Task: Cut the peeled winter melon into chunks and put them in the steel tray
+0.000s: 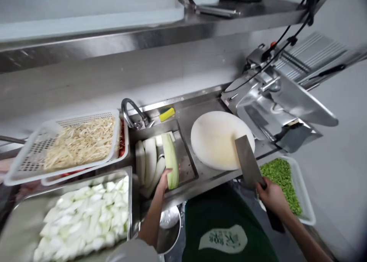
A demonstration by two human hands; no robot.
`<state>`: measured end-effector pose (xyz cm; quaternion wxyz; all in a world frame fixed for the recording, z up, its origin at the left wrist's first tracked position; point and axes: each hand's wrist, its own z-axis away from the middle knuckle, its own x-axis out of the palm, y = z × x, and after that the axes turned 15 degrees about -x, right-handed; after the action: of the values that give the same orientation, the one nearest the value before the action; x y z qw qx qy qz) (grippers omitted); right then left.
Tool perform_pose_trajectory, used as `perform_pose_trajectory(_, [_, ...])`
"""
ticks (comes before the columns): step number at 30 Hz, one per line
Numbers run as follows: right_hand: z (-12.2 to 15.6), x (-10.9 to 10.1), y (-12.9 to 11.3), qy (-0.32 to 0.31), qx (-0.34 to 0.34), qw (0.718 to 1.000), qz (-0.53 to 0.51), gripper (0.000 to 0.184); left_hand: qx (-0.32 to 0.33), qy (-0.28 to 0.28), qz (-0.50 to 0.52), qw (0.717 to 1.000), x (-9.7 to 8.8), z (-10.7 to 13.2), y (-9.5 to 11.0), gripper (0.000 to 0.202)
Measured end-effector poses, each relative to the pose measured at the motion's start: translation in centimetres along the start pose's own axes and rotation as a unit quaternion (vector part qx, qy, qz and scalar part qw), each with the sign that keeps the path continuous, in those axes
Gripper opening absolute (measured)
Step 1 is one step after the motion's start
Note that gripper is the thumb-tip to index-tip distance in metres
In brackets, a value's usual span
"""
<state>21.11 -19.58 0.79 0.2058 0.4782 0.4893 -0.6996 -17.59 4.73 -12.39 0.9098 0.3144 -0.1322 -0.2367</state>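
My left hand (164, 179) is closed around the near end of a long, pale green peeled gourd (170, 155), which lies lengthwise over the sink (187, 166). Several whiter peeled gourds (149, 159) rest in the sink to its left. In my right hand (273, 198) is the handle of a wide cleaver (246, 157). Its blade points away from me, over the right edge of a round white cutting board (213, 138). Nothing lies on the board except a yellowish stain.
A metal tray of sliced white vegetable (91, 212) and a basket of bean sprouts (83, 139) stand left. The faucet (132, 111) rises behind the sink. A slicing machine (272, 97) and a tub of chopped greens (282, 181) are right. A shelf (137, 38) spans above.
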Motion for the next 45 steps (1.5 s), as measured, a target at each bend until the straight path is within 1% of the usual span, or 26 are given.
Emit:
perform_pose_trajectory(2, [-1.7, -0.3, 1.0, -0.014, -0.012, 0.999, 0.031, 0.023, 0.007, 0.007, 0.073, 0.997, 0.6, 2.7, 0.9, 0.072])
perform_pose_trajectory(3, [-2.8, -0.4, 1.3, -0.025, -0.019, 0.999, 0.04, 0.021, 0.022, 0.017, 0.119, 0.993, 1.3, 3.7, 1.5, 0.069])
perform_pose_trajectory(5, [-5.4, -0.6, 1.6, -0.056, -0.038, 0.996, 0.055, 0.019, 0.07, 0.038, 0.201, 0.976, 3.5, 5.0, 3.2, 0.066])
perform_pose_trajectory(7, [-8.1, -0.9, 1.7, -0.091, -0.065, 0.99, 0.087, 0.018, 0.108, 0.054, 0.251, 0.96, 6.8, 5.0, 4.9, 0.069])
perform_pose_trajectory(9, [-10.7, -1.3, 1.9, -0.124, -0.091, 0.979, 0.133, 0.018, 0.117, 0.065, 0.296, 0.946, 10.6, 3.8, 6.4, 0.072])
perform_pose_trajectory(11, [-12.9, -1.9, 2.5, -0.16, -0.118, 0.965, 0.168, 0.02, 0.103, 0.069, 0.341, 0.932, 14.8, 1.8, 7.3, 0.074])
perform_pose_trajectory(14, [-15.7, -3.0, 4.2, -0.207, -0.159, 0.945, 0.197, 0.023, 0.087, 0.047, 0.388, 0.916, 21.2, -1.6, 8.4, 0.07])
perform_pose_trajectory(16, [-17.2, -3.6, 5.6, -0.23, -0.18, 0.933, 0.211, 0.024, 0.089, 0.03, 0.399, 0.912, 25.2, -3.7, 9.3, 0.066])
perform_pose_trajectory(18, [-18.2, -4.1, 7.0, -0.25, -0.193, 0.924, 0.215, 0.023, 0.088, 0.034, 0.387, 0.917, 28.6, -5.3, 10.2, 0.064])
perform_pose_trajectory(19, [-18.6, -4.3, 7.6, -0.258, -0.199, 0.921, 0.213, 0.022, 0.081, 0.049, 0.366, 0.926, 29.8, -5.9, 10.6, 0.063])
perform_pose_trajectory(21, [-19.2, -4.5, 8.4, -0.272, -0.212, 0.916, 0.205, 0.021, 0.05, 0.107, 0.281, 0.952, 31.4, -6.6, 11.1, 0.058])
perform_pose_trajectory(23, [-19.7, -4.7, 8.8, -0.283, -0.217, 0.913, 0.196, 0.022, 0.003, 0.17, 0.15, 0.974, 31.6, -6.8, 11.1, 0.052])
perform_pose_trajectory(24, [-19.9, -4.7, 8.9, -0.29, -0.216, 0.912, 0.193, 0.024, -0.021, 0.192, 0.081, 0.978, 31.3, -6.7, 10.8, 0.051])
perform_pose_trajectory(26, [-20.4, -4.7, 8.7, -0.303, -0.214, 0.91, 0.186, 0.025, -0.046, 0.214, -0.04, 0.975, 30.1, -6.3, 10.1, 0.052])
perform_pose_trajectory(27, [-20.6, -4.7, 8.5, -0.308, -0.214, 0.909, 0.183, 0.025, -0.042, 0.221, -0.087, 0.971, 29.4, -6.0, 9.7, 0.052])
perform_pose_trajectory(29, [-21.0, -4.9, 7.9, -0.312, -0.219, 0.907, 0.178, 0.025, -0.004, 0.243, -0.137, 0.96, 27.8, -5.4, 9.1, 0.049])
perform_pose_trajectory(30, [-21.2, -5.0, 7.3, -0.311, -0.227, 0.906, 0.176, 0.026, 0.027, 0.262, -0.137, 0.955, 27.0, -5.2, 9.0, 0.046])
perform_pose_trajectory(32, [-21.5, -5.3, 5.9, -0.309, -0.251, 0.901, 0.173, 0.028, 0.095, 0.316, -0.093, 0.939, 25.1, -4.9, 9.4, 0.04])
perform_pose_trajectory(33, [-21.6, -5.3, 4.9, -0.31, -0.269, 0.896, 0.173, 0.03, 0.125, 0.349, -0.059, 0.927, 24.1, -4.9, 10.0, 0.037])
perform_pose_trajectory(35, [-22.0, -5.3, 2.9, -0.317, -0.31, 0.88, 0.171, 0.032, 0.176, 0.406, 0.001, 0.897, 22.0, -5.0, 11.9, 0.034])
perform_pose_trajectory(37, [-22.3, -4.8, 0.8, -0.33, -0.344, 0.863, 0.168, 0.036, 0.22, 0.434, 0.038, 0.873, 20.0, -5.2, 14.4, 0.033])
perform_pose_trajectory(39, [-22.7, -4.1, -0.9, -0.343, -0.362, 0.85, 0.169, 0.039, 0.264, 0.438, 0.05, 0.858, 18.4, -5.5, 17.1, 0.033])
perform_pose_trajectory(42, [-23.1, -3.1, -2.3, -0.346, -0.364, 0.846, 0.177, 0.039, 0.324, 0.431, 0.029, 0.842, 17.1, -6.0, 21.0, 0.03])
perform_pose_trajectory(44, [-23.4, -2.7, -2.6, -0.345, -0.36, 0.847, 0.182, 0.038, 0.361, 0.421, -0.025, 0.832, 16.7, -6.0, 23.4, 0.027])
perform_pose_trajectory(45, [-23.5, -2.6, -2.6, -0.346, -0.358, 0.848, 0.183, 0.037, 0.381, 0.408, -0.072, 0.826, 16.5, -5.9, 24.6, 0.025])
